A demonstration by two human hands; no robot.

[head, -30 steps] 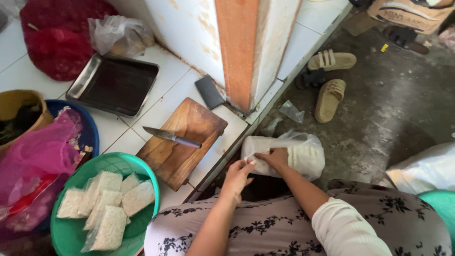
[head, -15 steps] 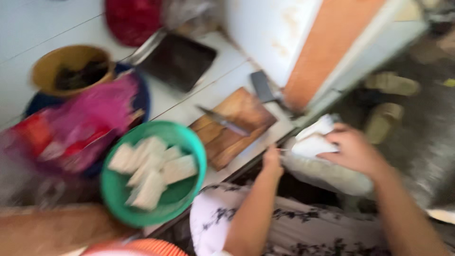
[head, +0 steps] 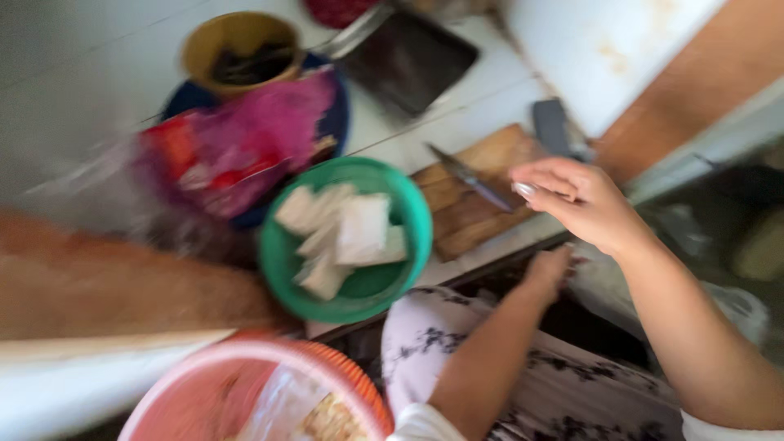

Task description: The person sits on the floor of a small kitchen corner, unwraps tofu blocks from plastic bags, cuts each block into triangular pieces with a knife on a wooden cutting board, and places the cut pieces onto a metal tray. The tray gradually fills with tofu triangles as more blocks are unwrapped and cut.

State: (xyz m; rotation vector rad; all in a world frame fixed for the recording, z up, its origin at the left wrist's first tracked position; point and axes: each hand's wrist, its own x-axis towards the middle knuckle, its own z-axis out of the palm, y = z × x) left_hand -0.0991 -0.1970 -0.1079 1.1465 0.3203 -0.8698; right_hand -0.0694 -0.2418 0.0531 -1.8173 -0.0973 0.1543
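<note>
Right hand [head: 581,204] raised, palm down, fingers [head: 543,186] curled loosely and pointing left, nothing visibly between them; forearm running down to the lower right corner. Left hand [head: 551,269] lower, reaching away from the body, fingers blurred, grip unreadable; bare forearm angled back toward a white cuff at the bottom edge.

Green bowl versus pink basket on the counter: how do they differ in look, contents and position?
The green bowl is plain-walled, in full view mid-counter beside the cutting board, and holds pale flat slabs. The pink basket has a ribbed orange-pink rim, is cut off by the bottom edge, and holds a clear plastic bag with something yellowish, too blurred to identify. Both are round, open-topped and partly filled.
</note>
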